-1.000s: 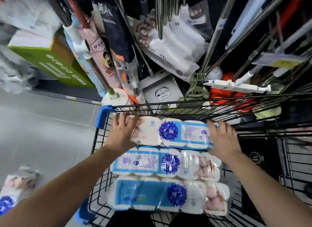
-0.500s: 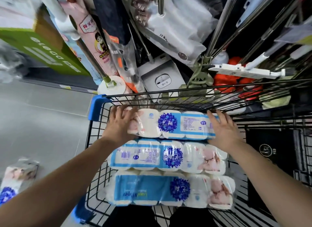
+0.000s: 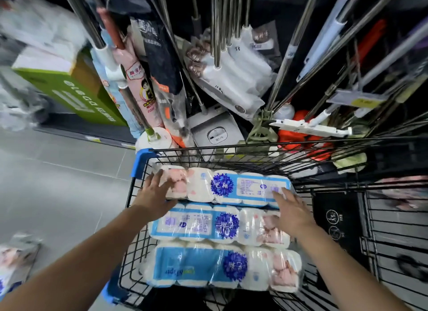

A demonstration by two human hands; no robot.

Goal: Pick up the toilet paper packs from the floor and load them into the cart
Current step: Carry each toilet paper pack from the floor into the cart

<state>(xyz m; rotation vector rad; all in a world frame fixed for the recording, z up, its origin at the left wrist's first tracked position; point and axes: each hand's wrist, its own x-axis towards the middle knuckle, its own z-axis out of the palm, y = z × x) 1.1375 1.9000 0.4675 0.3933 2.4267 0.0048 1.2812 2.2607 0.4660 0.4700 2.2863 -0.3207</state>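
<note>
so the third pack just went in. Half a second back both hands were clamped on the ends of the far toilet paper pack [image 3: 224, 187], easing it down against the far wall of the cart [image 3: 231, 151]. Now the grip is gone. The left hand [image 3: 154, 193] has its fingers [image 3: 157, 180] spread wide and fairly straight, just touching the pack's left end. The right hand [image 3: 293, 212] has slid back toward the near side and lies flat, fingers [image 3: 283, 197] straight, at the pack's near right corner and over the right end of the middle pack [image 3: 217, 225]. Neither hand is holding anything as far as I can see

The far pack sits in the basket on its own, long side running left to right, snug against the middle pack, with the near pack [image 3: 220, 266] behind that. Three in a row, all touching, and they look settled

For the task I'd call this placement done, and the hands look to be letting go. There's at least one more pack [image 3: 16, 262] lying on the floor [image 3: 58, 190] off to the near left, blurry but same wrapper, so my guess is that one's next. The row already fills the basket floor near to far, so it'd probably have to go on top
</note>
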